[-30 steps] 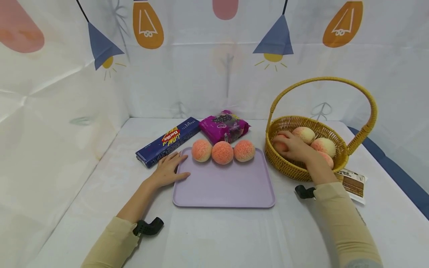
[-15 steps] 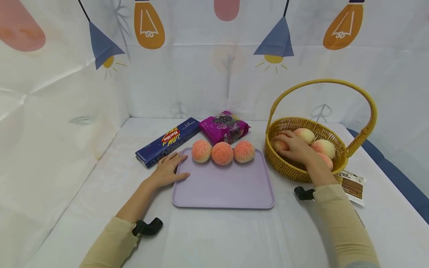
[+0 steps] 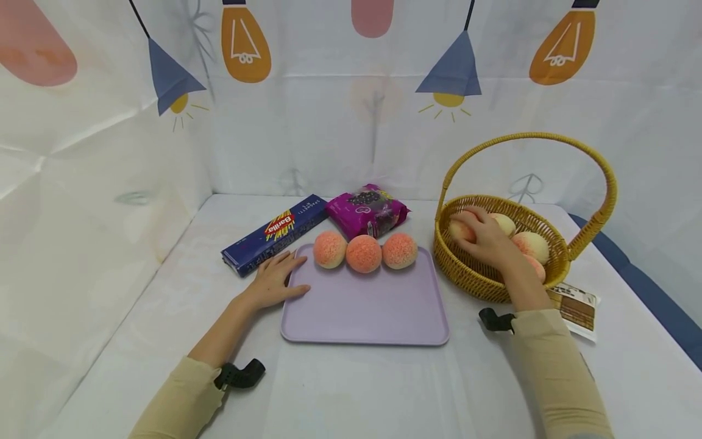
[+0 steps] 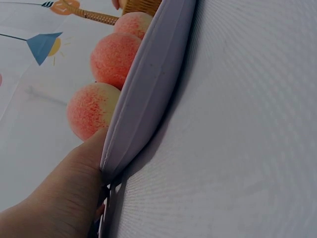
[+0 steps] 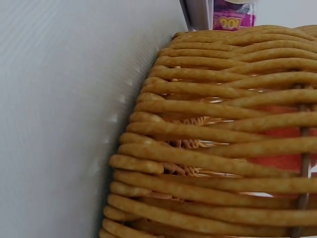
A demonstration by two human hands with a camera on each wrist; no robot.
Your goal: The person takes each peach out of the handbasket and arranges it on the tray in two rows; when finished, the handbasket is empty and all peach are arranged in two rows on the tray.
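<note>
My left hand [image 3: 274, 280] rests with spread fingers over the left rim of a lilac tray [image 3: 364, 311]; its thumb lies along the rim in the left wrist view. Three pink-and-cream peaches stand in a row at the tray's far edge: a left peach [image 3: 329, 249], a middle peach [image 3: 364, 254] and a right peach [image 3: 400, 250]. Inside a wicker basket [image 3: 466, 278], my right hand [image 3: 487, 239] grips another peach [image 3: 460, 231] from above, partly covering it. More peaches [image 3: 532, 246] lie beside that hand. The basket wall [image 5: 208, 129] hides the hand in the right wrist view.
A blue spaghetti box [image 3: 276, 233] lies slanted beyond my left hand. Behind the peaches on the tray is a purple food packet [image 3: 367, 210]. The tall basket handle [image 3: 526, 136] arches above my right hand. A brown-and-white packet [image 3: 576, 311] sticks out near the basket's base.
My right hand has risen slightly inside the basket with the peach, which now sits higher against the far left wall. The left hand stays in place on the tray.
</note>
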